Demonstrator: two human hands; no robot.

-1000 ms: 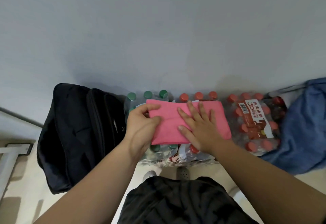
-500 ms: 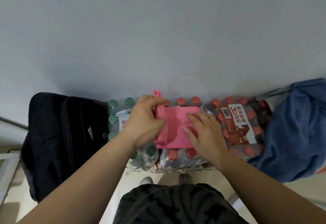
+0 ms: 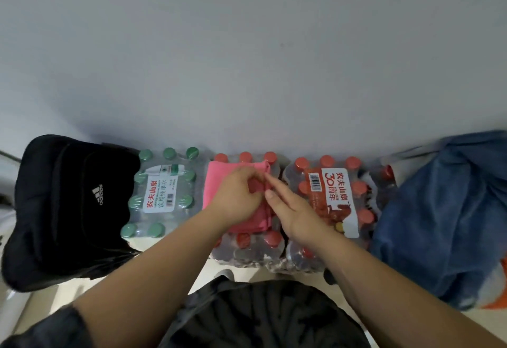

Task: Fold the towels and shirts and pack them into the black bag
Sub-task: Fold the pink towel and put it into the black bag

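The left hand (image 3: 236,196) is pinching the pink towel (image 3: 219,183), nearly folded on the red-capped bottle pack (image 3: 247,249), the right hand (image 3: 296,216) is pressing it with straight fingers, and packing into the black bag (image 3: 68,210) and the blue cloth heap (image 3: 444,210) are waiting.

At left a backpack (image 3: 68,210), three bottle packs (image 3: 333,196) to its right, a folded towel (image 3: 212,180) on the middle pack (image 3: 247,246), cloth heap (image 3: 444,210) rightmost

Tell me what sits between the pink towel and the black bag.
One shrink-wrapped pack of green-capped water bottles stands between the pink towel and the black bag, per the head view.
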